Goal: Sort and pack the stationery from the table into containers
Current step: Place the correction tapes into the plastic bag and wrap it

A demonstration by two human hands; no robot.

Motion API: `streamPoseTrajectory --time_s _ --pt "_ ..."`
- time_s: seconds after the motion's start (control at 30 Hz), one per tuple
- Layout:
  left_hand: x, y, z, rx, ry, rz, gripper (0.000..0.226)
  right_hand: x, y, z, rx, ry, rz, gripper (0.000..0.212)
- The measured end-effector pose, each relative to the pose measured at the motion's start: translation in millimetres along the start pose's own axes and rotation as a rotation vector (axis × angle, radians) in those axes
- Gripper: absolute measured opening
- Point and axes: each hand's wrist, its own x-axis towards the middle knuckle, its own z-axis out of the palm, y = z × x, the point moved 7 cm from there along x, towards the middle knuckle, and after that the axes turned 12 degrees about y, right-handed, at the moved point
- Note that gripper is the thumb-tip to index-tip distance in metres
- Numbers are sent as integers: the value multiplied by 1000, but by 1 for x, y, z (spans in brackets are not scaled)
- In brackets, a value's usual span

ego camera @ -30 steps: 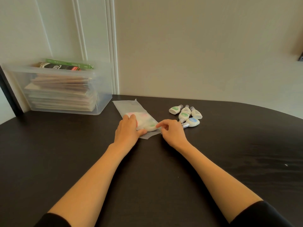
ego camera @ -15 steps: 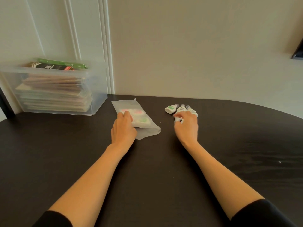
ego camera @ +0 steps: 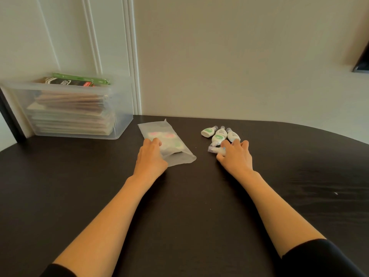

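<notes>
As right fingers (ego camera: 234, 146) curl, they pinch a bottle (ego camera: 214, 150).

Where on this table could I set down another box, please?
Free: the table between both forearms, left foreground before the bin, and right of the right hand. Crowded: the strip holding pouch, left hand and correction tapes.

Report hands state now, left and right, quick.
Left hand: open, fingers pressing down on the frosted pouch.
Right hand: closed on the blue-labelled correction tape, thumb and forefinger pinching it.
</notes>
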Motion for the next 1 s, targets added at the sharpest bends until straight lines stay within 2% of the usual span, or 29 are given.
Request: streamPoseTrajectory --time_s 0.13,0.2,0.27,0.4,0.5,0.57,0.63,0.73,0.8,1.0 --pt "-3 1 -5 -14 22 7 44 -6 -8 -10 -6 -42 -25 23" --pt "-4 1 -9 -14 73 20 32 -11 -11 -10 110 -80 18 21" --pt "-4 0 -13 -23 126 35 19 -15 -18 -8 367 -145 79 22" --pt "-3 -1 -15 -70 178 36 16 -25 -35 -12 961 -266 273 8" --pt "-1 0 -12 -75 174 39 19 -33 -49 -11 1233 -395 328 17" --pt "0 0 -11 -77 177 48 23 -42 -62 -9 1186 -594 255 18" --pt "0 2 -12 -77 188 78 26 -49 -73 -6 957 -706 142 26" --pt "-1 7 -12 -69 191 130 29 -42 -84 -7 575 -547 31 32" --pt "0 8 -12 -86 190 154 30 -35 -93 -8 413 -407 -55 32" --pt "3 4 -8 -125 158 139 28 -24 -99 -15 195 -105 -100 30"
